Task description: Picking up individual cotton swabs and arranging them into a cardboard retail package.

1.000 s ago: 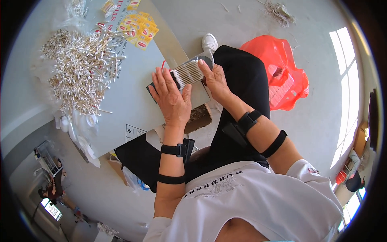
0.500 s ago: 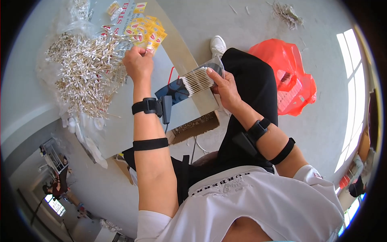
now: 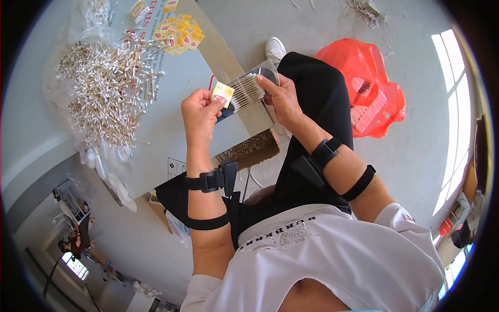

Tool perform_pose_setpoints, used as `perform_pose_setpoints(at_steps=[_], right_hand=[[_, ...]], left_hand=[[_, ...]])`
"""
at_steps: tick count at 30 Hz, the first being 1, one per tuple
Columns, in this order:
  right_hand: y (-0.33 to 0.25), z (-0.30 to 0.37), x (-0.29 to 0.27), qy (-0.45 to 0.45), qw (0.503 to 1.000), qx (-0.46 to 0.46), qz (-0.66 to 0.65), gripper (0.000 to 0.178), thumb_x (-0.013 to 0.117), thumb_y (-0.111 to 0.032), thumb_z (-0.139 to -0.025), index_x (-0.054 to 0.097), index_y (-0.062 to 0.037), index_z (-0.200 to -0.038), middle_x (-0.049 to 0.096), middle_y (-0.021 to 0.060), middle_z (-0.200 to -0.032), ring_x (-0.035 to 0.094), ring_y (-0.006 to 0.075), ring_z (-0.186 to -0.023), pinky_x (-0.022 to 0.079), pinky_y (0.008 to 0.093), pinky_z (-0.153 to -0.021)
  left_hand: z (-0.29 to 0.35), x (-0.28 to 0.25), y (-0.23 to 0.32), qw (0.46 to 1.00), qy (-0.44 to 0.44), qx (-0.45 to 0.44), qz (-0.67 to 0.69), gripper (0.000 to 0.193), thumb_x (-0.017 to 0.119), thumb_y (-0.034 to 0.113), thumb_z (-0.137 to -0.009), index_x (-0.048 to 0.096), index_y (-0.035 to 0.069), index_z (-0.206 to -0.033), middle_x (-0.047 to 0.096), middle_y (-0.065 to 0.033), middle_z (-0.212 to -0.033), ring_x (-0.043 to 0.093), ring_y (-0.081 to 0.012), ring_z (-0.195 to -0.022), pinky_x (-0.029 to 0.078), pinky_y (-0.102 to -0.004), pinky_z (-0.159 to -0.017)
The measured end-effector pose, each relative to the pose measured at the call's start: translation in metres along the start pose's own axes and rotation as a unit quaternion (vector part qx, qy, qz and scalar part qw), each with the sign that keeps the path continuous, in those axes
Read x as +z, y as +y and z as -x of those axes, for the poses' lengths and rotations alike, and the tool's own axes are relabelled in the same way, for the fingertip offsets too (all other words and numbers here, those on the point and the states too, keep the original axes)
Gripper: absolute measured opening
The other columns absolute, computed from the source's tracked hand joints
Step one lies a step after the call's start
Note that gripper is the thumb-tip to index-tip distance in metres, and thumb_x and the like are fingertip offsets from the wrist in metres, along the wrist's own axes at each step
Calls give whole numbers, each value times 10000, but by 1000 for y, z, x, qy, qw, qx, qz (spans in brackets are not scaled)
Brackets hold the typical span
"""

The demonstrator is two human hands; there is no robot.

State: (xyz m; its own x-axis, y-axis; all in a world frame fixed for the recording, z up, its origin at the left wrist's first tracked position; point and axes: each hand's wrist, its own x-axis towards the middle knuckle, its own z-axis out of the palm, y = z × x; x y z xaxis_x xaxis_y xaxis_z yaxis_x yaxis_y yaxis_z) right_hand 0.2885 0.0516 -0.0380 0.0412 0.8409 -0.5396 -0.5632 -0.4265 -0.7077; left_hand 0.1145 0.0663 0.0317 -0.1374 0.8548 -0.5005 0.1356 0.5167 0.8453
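Pinched between thumb and fingers of my left hand [image 3: 200, 113] is a small yellow and white card [image 3: 222, 94]. It is held at the left end of a clear plastic packet [image 3: 267, 70]. My right hand [image 3: 281, 98] grips that packet by its right end, thumb on top. Inside the packet lies a row of cotton swabs [image 3: 248, 92], side by side. A dark blue piece [image 3: 224, 114] shows partly beneath the card and packet. Farther off on the table lies a pile of similar yellow cards [image 3: 182, 35].
A big heap of loose cotton swabs [image 3: 106, 88] covers the table's [image 3: 182, 78] left side. Below the table edge sits a cardboard box [image 3: 254, 148] holding swabs. A red plastic bag [image 3: 338, 57] with packs inside rests on the floor at right, near scattered swabs [image 3: 366, 13].
My left hand has come back from the yellow card pile with one card and brought it to the packet. My right hand still holds the packet, shifted slightly up and left.
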Motion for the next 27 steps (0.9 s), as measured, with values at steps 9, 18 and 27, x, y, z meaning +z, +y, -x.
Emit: perform_pose_setpoints(at_steps=[9,18,27], right_hand=[[0,1,-2,-18,1000,-16,-6,172,727,-251,-883,681,-85,-877,649,-29,-753,550,42,-613,413,207,-520],[-4,2,0,-10,1000,-11,-14,146,709,-146,-884,695,-3,-905,688,23,-803,600,73,-684,504,249,-630],[-5,3,1,-3,1000,-6,8,157,712,-159,-884,689,-4,-888,677,21,-793,597,75,-678,505,256,-612]], left_hand=[[-18,2,11,983,-94,-70,-142,146,679,54,-801,619,-7,-682,561,-7,-590,461,-49,-477,312,-218,-427],[-32,22,9,913,-87,40,-396,160,645,131,-762,658,-16,-701,630,-191,-671,606,-311,-615,484,-399,-622],[-23,36,19,916,-29,83,-390,276,744,193,-775,581,-17,-702,635,-191,-675,632,-360,-654,506,-437,-655]])
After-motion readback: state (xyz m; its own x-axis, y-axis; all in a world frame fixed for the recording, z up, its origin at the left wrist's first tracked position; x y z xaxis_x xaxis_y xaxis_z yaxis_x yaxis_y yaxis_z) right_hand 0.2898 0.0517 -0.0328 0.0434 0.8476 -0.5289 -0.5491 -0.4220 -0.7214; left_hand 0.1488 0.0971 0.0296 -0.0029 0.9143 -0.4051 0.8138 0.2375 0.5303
